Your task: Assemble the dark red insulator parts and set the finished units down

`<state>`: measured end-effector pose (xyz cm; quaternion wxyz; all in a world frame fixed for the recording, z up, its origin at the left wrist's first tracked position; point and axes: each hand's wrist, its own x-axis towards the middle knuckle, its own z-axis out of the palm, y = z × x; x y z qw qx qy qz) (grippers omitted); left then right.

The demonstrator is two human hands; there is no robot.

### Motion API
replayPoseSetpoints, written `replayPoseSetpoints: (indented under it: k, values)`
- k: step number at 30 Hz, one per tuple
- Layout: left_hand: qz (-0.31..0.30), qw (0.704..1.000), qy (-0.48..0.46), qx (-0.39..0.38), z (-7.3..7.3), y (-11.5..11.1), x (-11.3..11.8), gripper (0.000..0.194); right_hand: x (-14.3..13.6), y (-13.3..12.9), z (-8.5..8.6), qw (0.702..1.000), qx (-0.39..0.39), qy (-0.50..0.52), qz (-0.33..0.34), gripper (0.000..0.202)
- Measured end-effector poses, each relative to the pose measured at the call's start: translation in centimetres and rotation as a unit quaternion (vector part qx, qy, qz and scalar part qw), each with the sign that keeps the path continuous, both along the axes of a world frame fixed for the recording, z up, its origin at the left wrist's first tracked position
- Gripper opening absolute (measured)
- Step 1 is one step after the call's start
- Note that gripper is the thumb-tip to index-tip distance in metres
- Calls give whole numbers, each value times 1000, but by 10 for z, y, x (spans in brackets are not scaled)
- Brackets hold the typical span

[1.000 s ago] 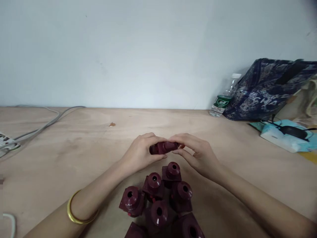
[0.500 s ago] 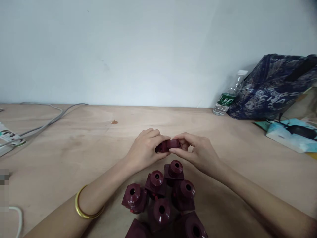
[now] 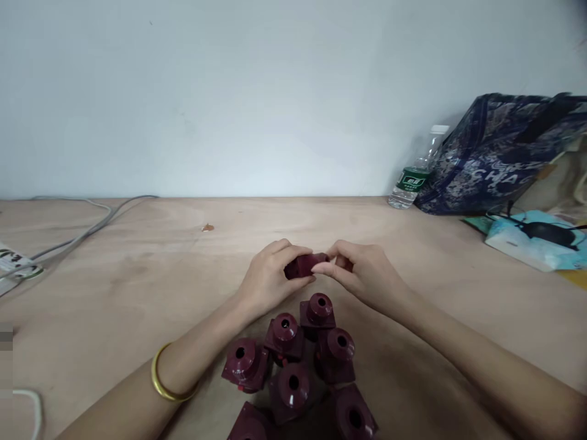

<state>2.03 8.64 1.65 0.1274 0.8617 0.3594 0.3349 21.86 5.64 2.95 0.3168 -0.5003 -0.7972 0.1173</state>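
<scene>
My left hand, with a gold bangle on its wrist, grips a dark maroon plastic part between thumb and fingers. My right hand pinches the right end of that same part with thumb and forefinger. Much of the part is hidden by my fingers. Just below my hands stand several glossy maroon plastic pieces, each with a square base and a rounded top with a hole, such as the farthest piece and the left piece. Small red bits show at the sides of some of them.
A water bottle leans against a dark blue patterned bag at the back right. Beside it lie a blue tissue pack and a black object. Grey cables run along the left of the wooden table.
The held part has turned in my fingers, and my right thumb now covers more of its right end. The whole view has shifted slightly.
</scene>
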Motion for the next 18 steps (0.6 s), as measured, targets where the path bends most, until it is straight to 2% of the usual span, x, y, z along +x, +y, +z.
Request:
replayPoseSetpoints:
  k: [2,4,7,10,13,15,18]
  values:
    - [0,1000,-6,5,0,0,0,34,-1,0,0,999,-5,-32,-35,47]
    - [9,999,-33,-21,-3,1,-3,33,2,0,0,999,-3,-33,-32,53]
    - [17,987,-76,-140,-7,1,-12,33,14,3,0,999,-4,5,-41,52]
    - [-38,960,-74,-269,-3,-3,-27,36,27,10,-2,998,-21,13,-55,50]
    - [-104,931,-60,-345,5,-8,-41,35,34,16,-5,997,-58,22,-51,49]
    - [-112,908,-97,-392,7,-9,-48,40,35,17,-5,995,-79,37,-48,49]
    - [-91,876,-197,-432,6,-4,-55,48,33,15,0,991,-102,73,-38,51]
